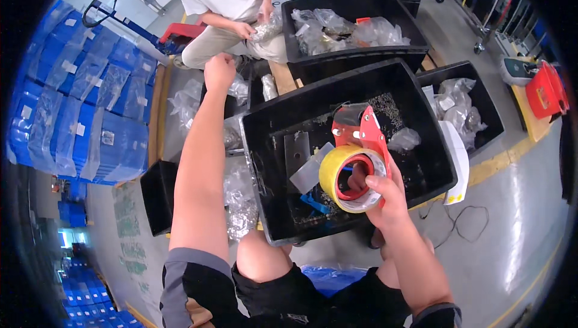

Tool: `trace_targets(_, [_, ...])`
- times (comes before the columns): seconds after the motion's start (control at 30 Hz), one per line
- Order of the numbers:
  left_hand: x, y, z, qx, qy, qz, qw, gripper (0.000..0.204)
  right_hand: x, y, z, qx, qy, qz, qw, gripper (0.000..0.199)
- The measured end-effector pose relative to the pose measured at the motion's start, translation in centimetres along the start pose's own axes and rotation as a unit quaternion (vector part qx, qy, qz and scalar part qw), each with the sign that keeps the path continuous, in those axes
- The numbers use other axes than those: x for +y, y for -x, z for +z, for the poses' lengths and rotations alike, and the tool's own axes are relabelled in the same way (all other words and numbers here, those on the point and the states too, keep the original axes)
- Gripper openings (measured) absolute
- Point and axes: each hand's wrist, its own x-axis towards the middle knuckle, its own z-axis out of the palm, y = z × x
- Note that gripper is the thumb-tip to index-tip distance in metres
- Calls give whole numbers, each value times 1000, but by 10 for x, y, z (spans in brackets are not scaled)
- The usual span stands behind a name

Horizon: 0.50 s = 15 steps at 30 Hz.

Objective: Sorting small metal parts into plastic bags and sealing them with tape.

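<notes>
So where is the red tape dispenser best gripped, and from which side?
Best at the handle behind the tape roll, coming from below, the person's side. The red tape dispenser hangs over the black bin with its yellow roll facing left and its blade end pointing away. The right hand already wraps it there, fingers by the roll's core, which likely keeps the roll free to turn.
</notes>
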Motion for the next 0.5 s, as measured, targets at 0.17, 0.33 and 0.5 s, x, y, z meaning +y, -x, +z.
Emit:
trace_targets(0.17, [1, -2, 2, -6, -17, -14, 1000, 17, 7, -5, 0, -8, 7, 11, 1000, 67])
trace_targets(0.33, [-6, 1, -4, -3, 0, -4, 1000, 18, 20, -9, -6, -53, -30, 23, 998, 73])
trace_targets(0.5, [5, 18, -8, 12, 27, 8, 1000, 18, 24, -10, 11, -44, -47, 5, 998, 71])
